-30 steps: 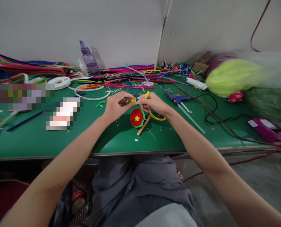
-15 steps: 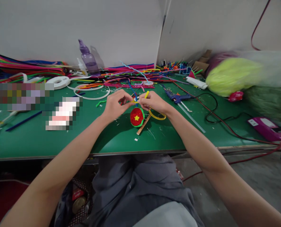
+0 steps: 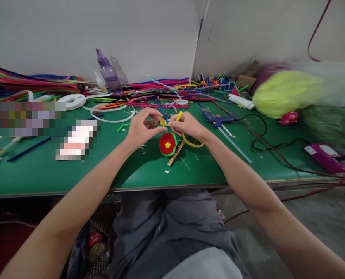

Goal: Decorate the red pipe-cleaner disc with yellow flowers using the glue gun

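Observation:
My right hand point(image 3: 187, 124) is closed in a pinch on a yellow pipe cleaner point(image 3: 193, 144), whose short end sticks up above the fingers and whose long part curls below the palm. Across from it, my left hand point(image 3: 143, 126) has thumb and forefinger apart around the small bent yellow end, not clearly gripping it. Just below the fingertips is a red pipe-cleaner flower point(image 3: 167, 144) with a yellow star centre and green rim. A wooden stick point(image 3: 176, 154) lies beside the flower. Behind the hands a blue pipe cleaner point(image 3: 161, 107) slants upward.
A blue glue gun point(image 3: 217, 119) with its cord lies to the right, near a purple device point(image 3: 328, 158). Pipe cleaners point(image 3: 35, 83) in many colours pile along the wall, with a purple bottle point(image 3: 110, 73) among them. A white tape roll point(image 3: 70, 102) sits at left.
My left thumb and forefinger have spread apart from their pinch, and a bent yellow end now shows between them. My right hand has barely moved.

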### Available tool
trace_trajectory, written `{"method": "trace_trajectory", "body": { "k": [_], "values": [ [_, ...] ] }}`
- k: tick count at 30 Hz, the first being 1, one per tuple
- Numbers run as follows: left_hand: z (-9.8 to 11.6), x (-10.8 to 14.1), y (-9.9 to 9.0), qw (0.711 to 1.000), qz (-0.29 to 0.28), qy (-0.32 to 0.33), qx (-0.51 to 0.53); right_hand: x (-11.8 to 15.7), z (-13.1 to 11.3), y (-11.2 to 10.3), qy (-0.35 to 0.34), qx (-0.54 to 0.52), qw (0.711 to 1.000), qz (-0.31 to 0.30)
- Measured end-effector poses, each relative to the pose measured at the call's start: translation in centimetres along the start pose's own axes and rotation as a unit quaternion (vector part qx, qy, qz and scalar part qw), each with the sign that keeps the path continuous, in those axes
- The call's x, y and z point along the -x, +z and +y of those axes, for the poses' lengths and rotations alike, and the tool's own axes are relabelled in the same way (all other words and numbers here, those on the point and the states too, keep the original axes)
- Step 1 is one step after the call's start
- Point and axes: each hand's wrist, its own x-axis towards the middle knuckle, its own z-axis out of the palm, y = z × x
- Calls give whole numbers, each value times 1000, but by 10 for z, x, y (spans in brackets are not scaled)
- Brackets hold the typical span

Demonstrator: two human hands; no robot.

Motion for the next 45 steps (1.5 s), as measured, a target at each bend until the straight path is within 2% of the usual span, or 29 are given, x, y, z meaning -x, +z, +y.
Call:
{"method": "trace_trajectory", "body": {
  "k": [3, 6, 8, 13, 17, 23, 25, 27, 30, 32, 34, 36, 38, 41, 45],
  "values": [
    [-3, -2, 0, 995, -34, -70, 67, 0, 1, 0, -9, 20, 1000, 13],
    [-2, -3, -1, 984, -99, -130, 74, 2, -2, 0, -17, 62, 998, 24],
    [0, -2, -1, 983, -112, -133, 61, 4, -3, 2, -15, 79, 996, 27],
    [5, 1, 2, 990, -83, -105, 42, 4, -1, 7, -24, 96, 995, 35],
    [6, 3, 3, 993, -81, -80, 12, 4, 0, 7, -16, 81, 996, 14],
    [7, 1, -4, 980, -138, -126, 62, 6, -6, 3, -39, 13, 998, -44],
    [4, -2, -8, 979, -134, -135, 75, 6, -6, 1, -50, -2, 998, -46],
    [-1, -4, -12, 983, -104, -132, 80, 6, -4, 0, -51, -7, 998, -35],
    [-4, -5, -16, 986, -95, -126, 57, 5, -1, -1, -29, 2, 999, -17],
    [-3, -4, -16, 989, -83, -115, 41, 4, -1, -2, -18, 19, 1000, 14],
    [0, -2, -14, 994, -63, -85, 11, 3, -2, -4, -37, 62, 994, 76],
    [2, 0, -10, 997, -46, -30, -48, 2, -4, -5, -88, 128, 977, 143],
    [2, 2, -6, 992, -43, 33, -115, 1, -6, -5, -149, 199, 953, 173],
    [-1, 4, -1, 979, -62, 95, -167, 1, -6, -2, -210, 293, 923, 134],
    [-3, 4, 0, 977, -65, 110, -173, 0, -2, 2, -224, 339, 910, 84]
  ]
}}
